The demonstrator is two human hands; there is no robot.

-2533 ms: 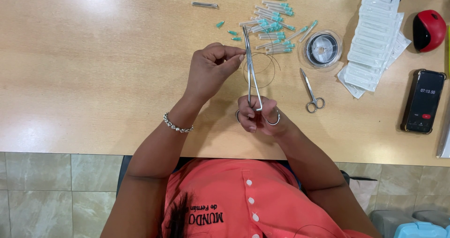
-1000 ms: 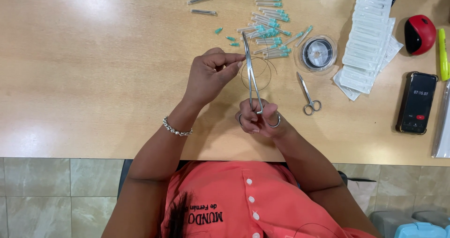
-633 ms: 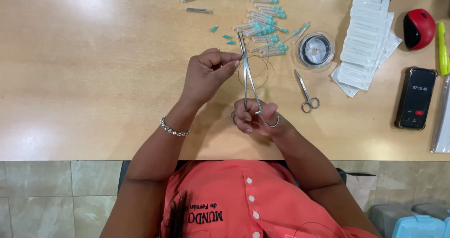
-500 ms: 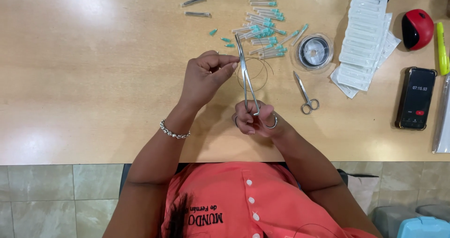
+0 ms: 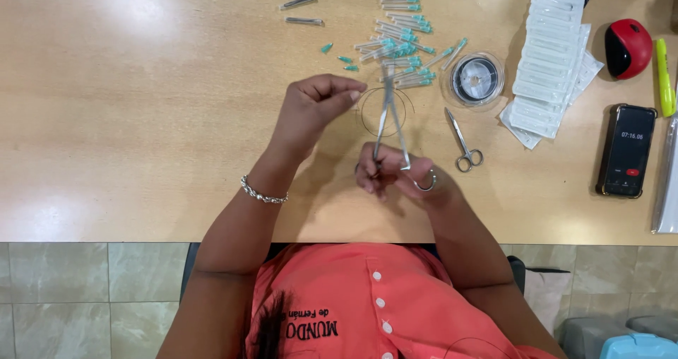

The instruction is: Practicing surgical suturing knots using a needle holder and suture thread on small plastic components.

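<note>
Two hands are working above the tabletop's middle, toward its near edge. The right hand (image 5: 395, 175) is grasping the ring handles of a steel clamp (image 5: 390, 122), tips pointing away. The left hand (image 5: 314, 104) is pinching a thin thread loop (image 5: 385, 112) beside the clamp. Small scissors (image 5: 462, 141) are lying just right; capped needles (image 5: 402, 41) are lying scattered toward the far edge.

The work surface is a light wooden table (image 5: 127, 119) with a smooth, glossy top. Two bright patches of overhead light are reflected on its left half, one near the far edge and one near the front edge. Below the front edge, a floor (image 5: 85, 295) of pale grey-green square tiles is seen, divided by thin joints. No wall or window is shown.
</note>
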